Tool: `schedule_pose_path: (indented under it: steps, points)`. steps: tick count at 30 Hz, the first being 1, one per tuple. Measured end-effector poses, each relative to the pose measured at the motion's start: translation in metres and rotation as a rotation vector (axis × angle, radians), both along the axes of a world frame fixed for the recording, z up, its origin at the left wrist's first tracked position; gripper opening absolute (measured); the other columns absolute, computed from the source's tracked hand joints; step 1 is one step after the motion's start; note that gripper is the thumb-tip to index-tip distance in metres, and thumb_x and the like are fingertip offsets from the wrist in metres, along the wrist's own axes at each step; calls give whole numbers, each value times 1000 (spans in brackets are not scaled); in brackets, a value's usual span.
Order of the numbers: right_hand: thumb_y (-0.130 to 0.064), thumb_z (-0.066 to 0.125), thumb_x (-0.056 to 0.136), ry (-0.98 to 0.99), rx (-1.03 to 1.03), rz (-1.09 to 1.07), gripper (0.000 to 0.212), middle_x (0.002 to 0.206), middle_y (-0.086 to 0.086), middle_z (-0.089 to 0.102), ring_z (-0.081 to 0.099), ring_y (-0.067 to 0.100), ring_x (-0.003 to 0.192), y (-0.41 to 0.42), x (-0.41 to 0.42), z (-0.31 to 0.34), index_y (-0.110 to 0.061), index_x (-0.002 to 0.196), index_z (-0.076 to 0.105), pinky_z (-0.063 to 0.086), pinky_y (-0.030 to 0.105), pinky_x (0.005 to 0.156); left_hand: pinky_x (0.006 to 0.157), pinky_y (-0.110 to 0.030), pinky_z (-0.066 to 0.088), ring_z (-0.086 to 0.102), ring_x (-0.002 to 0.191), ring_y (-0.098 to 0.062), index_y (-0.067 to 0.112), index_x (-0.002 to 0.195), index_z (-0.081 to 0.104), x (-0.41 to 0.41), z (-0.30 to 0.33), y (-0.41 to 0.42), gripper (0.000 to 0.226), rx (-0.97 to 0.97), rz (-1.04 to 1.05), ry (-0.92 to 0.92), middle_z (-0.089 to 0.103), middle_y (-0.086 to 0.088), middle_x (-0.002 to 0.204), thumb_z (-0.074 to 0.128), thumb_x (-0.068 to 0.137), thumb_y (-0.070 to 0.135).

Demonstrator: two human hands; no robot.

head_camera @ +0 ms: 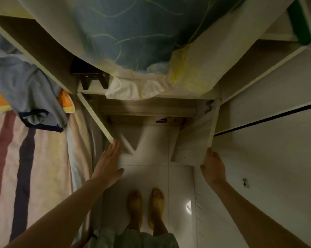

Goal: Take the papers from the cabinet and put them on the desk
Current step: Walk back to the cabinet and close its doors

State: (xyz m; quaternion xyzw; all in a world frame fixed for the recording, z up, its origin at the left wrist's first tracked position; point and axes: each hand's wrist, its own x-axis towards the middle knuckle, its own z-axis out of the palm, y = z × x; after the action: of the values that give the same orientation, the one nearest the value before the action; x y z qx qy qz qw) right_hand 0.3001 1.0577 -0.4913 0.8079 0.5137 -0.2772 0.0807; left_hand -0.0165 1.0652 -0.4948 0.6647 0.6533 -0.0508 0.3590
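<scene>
A low cabinet (147, 111) stands ahead of me near the floor, with both doors swung out. Its inside is dim; I make out only a small dark item (161, 120) at the back, and no papers show clearly. My left hand (109, 161) is flat, fingers straight, with the fingertips against the outer end of the left cabinet door (95, 116). My right hand (212, 165) curls around the lower outer corner of the right cabinet door (192, 147).
A bed with a striped sheet (26, 167) and a grey garment (26, 83) lies to the left. Above the cabinet, a shelf holds a blue bundle in plastic (133, 33) and a black object (90, 74). White wardrobe panels (267, 140) stand to the right. My bare feet (145, 206) rest on white tiles.
</scene>
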Motion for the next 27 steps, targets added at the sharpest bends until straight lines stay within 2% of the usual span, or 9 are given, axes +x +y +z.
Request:
schedule_pose_path:
  steps: [3,6,8,11,13,16,20,24,27]
  points:
    - [-10,65,84,110,35,13,67,124,23,49,59,35,99,10,-17,-7,-1,139,29,53,39,83,113,-29,-5,-7,145,-19,15,146,-7,16,-7,19,92,8,-40,-23,-9,-6,158,61,84,14]
    - [-23,65,85,166,79,35,69,134,22,43,54,34,113,26,-37,-14,0,140,29,50,38,95,112,-29,-5,-6,145,-19,16,147,-4,29,-10,36,89,31,-75,-2,-8,-7,158,60,85,18]
    - [-28,59,89,158,103,97,67,139,21,39,50,34,120,36,-49,-17,-2,142,27,48,40,100,115,-33,-5,-5,146,-21,16,147,-4,36,-10,45,83,77,-157,112,-8,-7,159,55,88,20]
    - [-29,51,93,40,148,241,63,142,20,35,41,32,125,53,-60,-20,-4,144,24,43,41,102,117,-43,-4,-9,146,-29,18,147,-1,50,-13,63,70,222,-296,361,-5,-7,159,43,93,22]
    - [-31,49,93,-20,165,285,64,144,17,30,33,32,130,63,-66,-21,-9,146,20,41,40,103,118,-45,-2,-11,145,-31,16,147,-2,60,-15,74,69,250,-342,433,-4,-8,160,40,93,21]
    - [-32,49,92,-33,168,319,67,149,14,21,25,31,136,75,-72,-24,-17,148,14,35,42,107,118,-43,-1,-14,145,-28,17,146,-12,63,-21,88,75,178,-316,380,-14,-7,159,40,92,17]
    - [-28,50,93,-16,187,341,68,158,12,5,9,32,144,95,-75,-28,-21,148,11,25,44,114,118,-43,-2,-15,145,-25,21,145,-16,57,-26,108,80,185,-321,296,-19,-3,158,42,91,14]
    - [-25,52,93,27,181,337,74,160,6,1,8,30,146,115,-76,-34,-27,148,4,28,47,113,118,-44,-2,-15,145,-23,22,144,-17,58,-31,125,84,189,-319,286,-20,-1,157,46,90,17]
    - [-25,53,93,16,150,327,77,160,4,-3,4,31,146,130,-78,-37,-30,148,-1,23,53,115,118,-45,-1,-15,145,-22,22,144,-19,62,-36,138,87,189,-291,294,-21,0,157,48,88,16]
